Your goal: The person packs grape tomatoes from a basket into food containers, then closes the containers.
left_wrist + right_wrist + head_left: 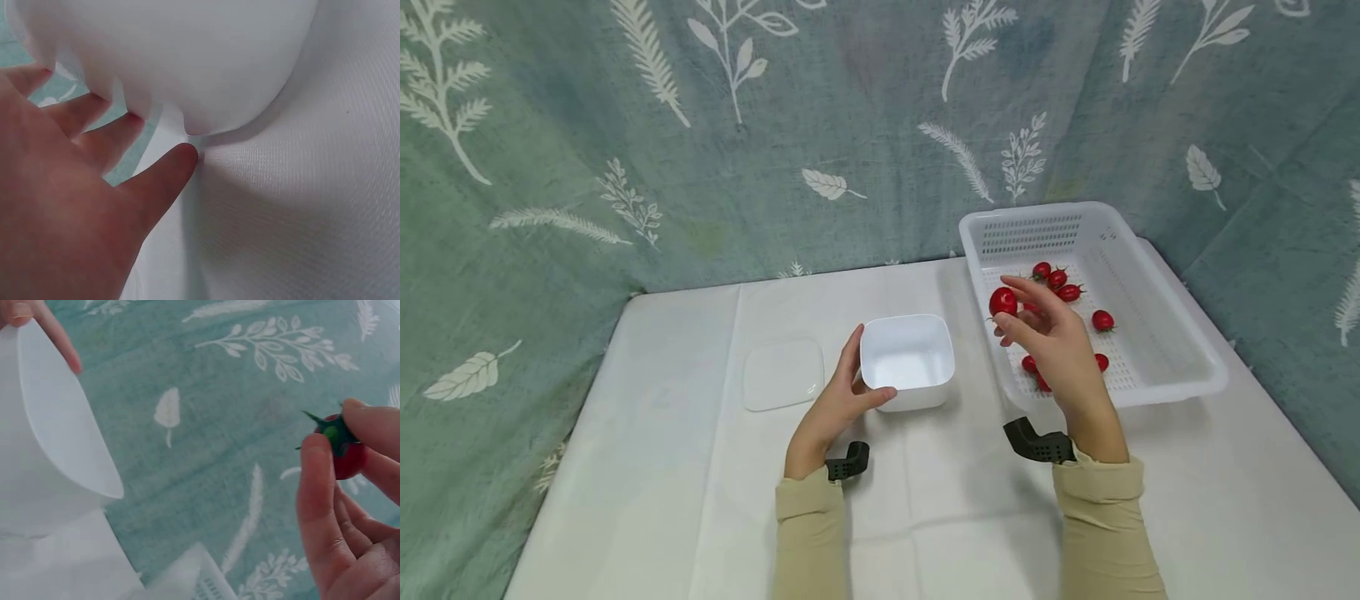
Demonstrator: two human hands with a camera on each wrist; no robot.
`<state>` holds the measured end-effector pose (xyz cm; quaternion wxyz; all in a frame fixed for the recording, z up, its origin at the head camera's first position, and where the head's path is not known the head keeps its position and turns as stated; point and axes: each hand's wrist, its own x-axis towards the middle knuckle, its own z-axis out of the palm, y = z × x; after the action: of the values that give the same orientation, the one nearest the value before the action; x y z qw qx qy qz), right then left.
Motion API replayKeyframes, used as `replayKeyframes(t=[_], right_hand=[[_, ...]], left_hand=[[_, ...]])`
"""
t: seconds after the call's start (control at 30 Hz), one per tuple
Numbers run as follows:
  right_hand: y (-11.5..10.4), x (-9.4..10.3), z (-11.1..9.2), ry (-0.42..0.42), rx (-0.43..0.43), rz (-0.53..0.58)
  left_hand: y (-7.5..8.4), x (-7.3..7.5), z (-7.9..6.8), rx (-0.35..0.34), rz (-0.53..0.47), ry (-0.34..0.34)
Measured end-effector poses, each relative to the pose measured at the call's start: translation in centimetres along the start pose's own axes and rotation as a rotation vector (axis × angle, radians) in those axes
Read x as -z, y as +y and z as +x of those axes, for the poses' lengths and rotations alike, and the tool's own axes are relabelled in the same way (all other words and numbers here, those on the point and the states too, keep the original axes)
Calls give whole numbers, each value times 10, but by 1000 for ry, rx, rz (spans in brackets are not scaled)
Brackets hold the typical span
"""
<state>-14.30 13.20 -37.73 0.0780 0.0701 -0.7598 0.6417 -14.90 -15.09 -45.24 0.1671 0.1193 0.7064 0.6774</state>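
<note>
My right hand (1062, 343) pinches a red cherry tomato (1003, 302) between thumb and fingertips, above the left side of a white basket (1180, 367). In the right wrist view, the tomato's green leafy top (332, 432) shows between the fingers. My left hand (842, 404) holds an open white square container (913, 398) at its left front corner, fingers along the left side and thumb at the front. No contents show inside the container. Several more cherry tomatoes (1102, 321) lie on the basket floor, partly hidden by the right hand.
A clear flat lid (784, 373) lies on the white-covered table (647, 467), left of the container. The basket has raised, slotted walls and stands at the back right. Green leaf-patterned cloth (850, 108) hangs behind the table and beside it.
</note>
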Motion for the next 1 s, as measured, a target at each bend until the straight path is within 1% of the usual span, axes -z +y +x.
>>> replayKeyframes(t=[0.1, 0.2, 0.27, 0.33, 0.47, 0.57, 0.63, 0.77, 0.9, 0.93, 1.0], right_hand=[[-11, -12, -2, 14, 3, -4], [-22, -26, -5, 15, -5, -32], [-25, -35, -7, 11, -11, -37], [-24, -41, -8, -4, -5, -41], [-9, -48, -4, -53, 20, -55], [5, -54, 0, -65, 68, -120], [12, -60, 1, -51, 116, -168], [22, -72, 1, -32, 208, -222], [32, -84, 0, 17, 250, -315], [35, -87, 1, 32, 256, -346], [39, -93, 1, 62, 251, -389]], left_hand=[[3, 0, 0, 5, 8, 14], [3, 4, -1, 15, 15, 25], [-2, 7, -1, 13, 22, 21], [-7, 9, 0, 13, 24, 14], [-15, 9, 2, 14, 29, 15], [-19, 8, 5, 9, 44, 32], [-20, 7, 6, 8, 51, 40], [-21, 6, 7, 18, 67, 41], [-20, 6, 6, 22, 86, 46], [-17, 6, 4, 31, 81, 44], [-16, 6, 3, 36, 84, 54]])
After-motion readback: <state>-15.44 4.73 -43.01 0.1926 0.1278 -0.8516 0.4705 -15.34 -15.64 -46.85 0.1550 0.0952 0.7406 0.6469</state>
